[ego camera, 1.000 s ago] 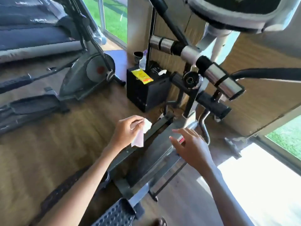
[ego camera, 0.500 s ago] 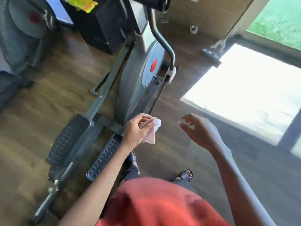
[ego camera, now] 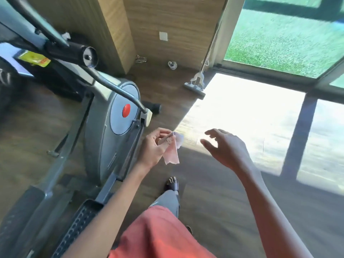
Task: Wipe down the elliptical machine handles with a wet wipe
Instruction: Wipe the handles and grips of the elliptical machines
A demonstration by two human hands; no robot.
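Observation:
My left hand [ego camera: 155, 146] pinches a small white wet wipe [ego camera: 173, 151] that hangs down from the fingers, just right of the grey elliptical machine [ego camera: 104, 135]. My right hand [ego camera: 226, 148] hovers further right with its fingers spread and nothing in it. The machine's flywheel cover with a red dot [ego camera: 126, 110] faces me. A dark bar with a round chrome end cap [ego camera: 89, 57] sticks out at the upper left; the handle grips themselves are out of frame. A ridged black pedal [ego camera: 78, 226] lies at the lower left.
A mop [ego camera: 195, 86] leans against the window frame at the back. A black box with a yellow packet [ego camera: 34, 58] stands behind the machine. Wood-panelled wall and column rise behind. My sandalled foot [ego camera: 172, 184] stands on the wooden floor beside a bright sunlit patch [ego camera: 242, 118].
The view swung down from the handlebars to the floor, then right toward the window. Both hands drifted right of the machine; the left kept holding the wipe, the right stayed spread.

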